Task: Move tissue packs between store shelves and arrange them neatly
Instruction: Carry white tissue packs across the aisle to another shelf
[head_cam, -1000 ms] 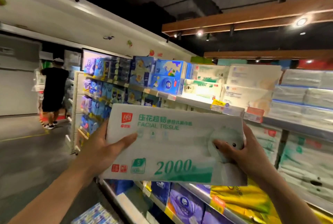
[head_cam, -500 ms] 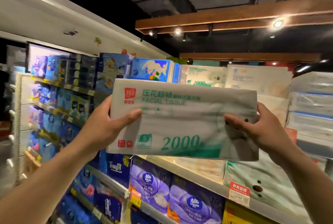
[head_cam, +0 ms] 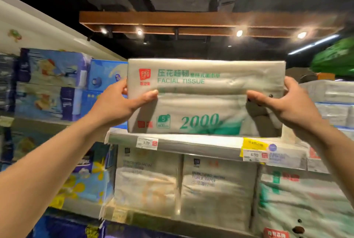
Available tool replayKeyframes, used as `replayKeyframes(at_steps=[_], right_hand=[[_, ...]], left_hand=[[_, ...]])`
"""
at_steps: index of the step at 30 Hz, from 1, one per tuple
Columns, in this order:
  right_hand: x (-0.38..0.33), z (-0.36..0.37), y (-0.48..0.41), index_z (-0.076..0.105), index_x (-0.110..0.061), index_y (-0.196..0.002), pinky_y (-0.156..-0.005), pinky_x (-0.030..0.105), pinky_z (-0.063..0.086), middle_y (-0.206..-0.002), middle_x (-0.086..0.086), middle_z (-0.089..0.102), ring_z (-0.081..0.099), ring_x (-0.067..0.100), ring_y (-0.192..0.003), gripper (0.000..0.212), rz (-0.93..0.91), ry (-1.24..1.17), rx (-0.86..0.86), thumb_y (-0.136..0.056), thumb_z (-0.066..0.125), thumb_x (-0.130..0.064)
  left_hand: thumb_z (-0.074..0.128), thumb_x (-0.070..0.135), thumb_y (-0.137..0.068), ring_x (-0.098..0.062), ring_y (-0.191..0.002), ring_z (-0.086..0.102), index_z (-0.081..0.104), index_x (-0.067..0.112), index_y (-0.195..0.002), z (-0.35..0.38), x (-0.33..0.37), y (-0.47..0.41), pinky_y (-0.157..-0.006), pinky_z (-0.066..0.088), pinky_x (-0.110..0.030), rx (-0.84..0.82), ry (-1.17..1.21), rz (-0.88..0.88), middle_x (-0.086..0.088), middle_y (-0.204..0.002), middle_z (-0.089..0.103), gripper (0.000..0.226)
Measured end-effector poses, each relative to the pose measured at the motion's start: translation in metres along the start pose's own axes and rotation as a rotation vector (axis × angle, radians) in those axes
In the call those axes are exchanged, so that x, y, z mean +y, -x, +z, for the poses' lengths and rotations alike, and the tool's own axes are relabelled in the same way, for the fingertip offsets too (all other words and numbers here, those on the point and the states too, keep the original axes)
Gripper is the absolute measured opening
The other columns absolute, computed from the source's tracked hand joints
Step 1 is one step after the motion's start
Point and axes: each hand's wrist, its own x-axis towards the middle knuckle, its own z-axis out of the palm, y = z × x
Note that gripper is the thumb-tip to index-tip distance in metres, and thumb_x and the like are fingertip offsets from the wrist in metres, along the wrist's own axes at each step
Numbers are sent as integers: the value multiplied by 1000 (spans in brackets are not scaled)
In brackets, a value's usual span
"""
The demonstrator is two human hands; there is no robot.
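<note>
The tissue pack [head_cam: 206, 98] is clenched end to end by our left hand [head_cam: 116, 103] and right hand [head_cam: 293, 101]. Its soft wrap may snag on the top shelf [head_cam: 191, 144] lip and tip.

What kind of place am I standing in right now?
Most likely a supermarket's tissue aisle: price tags line the shelf edge, and wrapped tissue packs are stacked below the facial tissue pack you're holding.

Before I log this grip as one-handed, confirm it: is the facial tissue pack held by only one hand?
No. The left hand grips the facial tissue pack at its left end while the right hand grips its right end.
</note>
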Motion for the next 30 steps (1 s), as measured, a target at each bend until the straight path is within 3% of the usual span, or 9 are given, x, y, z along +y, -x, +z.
replayKeyframes(at_steps=[5, 7, 12, 17, 19, 22, 24, 26, 30], right_hand=[[18, 19, -59, 57, -17, -130, -81, 24, 56, -114, -6, 70, 68, 6, -100, 88, -25, 85, 28, -56, 87, -53], [29, 27, -83, 57, -18, -130, -83, 28, 57, -116, -4, 70, 69, 10, -102, 97, -29, 111, 18, -50, 90, -62], [61, 49, -141, 64, -19, -115, -81, 29, 60, -103, -7, 75, 73, 5, -86, 87, -38, 137, 6, -45, 92, -62], [105, 71, -201, 67, -26, -108, -88, 34, 59, -102, -11, 73, 71, 5, -91, 74, -22, 161, -18, -48, 91, -61], [123, 81, -220, 59, -20, -118, -92, 36, 56, -112, -6, 68, 67, 12, -103, 92, -5, 147, 5, -42, 88, -63], [150, 96, -241, 50, -18, -124, -82, 28, 53, -110, -6, 61, 62, 12, -102, 84, 38, 125, 5, -57, 90, -49], [166, 107, -252, 50, -17, -125, -78, 26, 51, -106, -8, 60, 61, 12, -99, 77, 56, 130, -5, -64, 91, -42], [184, 119, -260, 48, -20, -121, -85, 32, 53, -109, -6, 60, 61, 16, -102, 77, 78, 134, 1, -63, 92, -46], [211, 134, -273, 54, -24, -116, -91, 39, 56, -110, -8, 64, 63, 16, -103, 76, 113, 144, 8, -59, 89, -59]], left_hand=[[78, 36, -82, 18, -75, 60, 65, 27, -108, 24, -29, -76, -57, 43, -1, 6, 97, 46, 23, -91, 63, 31], [82, 35, -79, 9, -82, 63, 68, 24, -109, 36, -38, -104, -59, 46, -3, 20, 95, 56, 15, -94, 69, 35], [84, 30, -78, 14, -61, 62, 70, 25, -107, 69, -57, -167, -49, 45, -6, 57, 105, 35, 13, -89, 70, 33], [83, 29, -81, -5, -91, 66, 67, 20, -117, 116, -85, -232, -80, 52, -26, 130, 113, -19, 5, -104, 71, 41], [82, 36, -82, -9, -99, 65, 65, 21, -121, 141, -98, -251, -87, 51, -30, 170, 119, -40, 7, -109, 70, 45], [81, 71, -63, -11, -105, 65, 59, 23, -131, 176, -116, -272, -95, 52, -35, 187, 88, -41, 10, -114, 70, 87], [72, 93, -39, -17, -119, 60, 39, 19, -146, 194, -129, -288, -106, 47, -44, 239, 72, -77, 4, -129, 64, 135], [65, 100, -27, -26, -137, 46, 16, 15, -153, 208, -138, -299, -116, 36, -50, 286, 33, -89, -6, -149, 48, 160], [73, 88, -45, -31, -154, 4, -17, 26, -157, 230, -143, -297, -125, 8, -49, 303, -212, -11, -11, -168, 2, 156]])
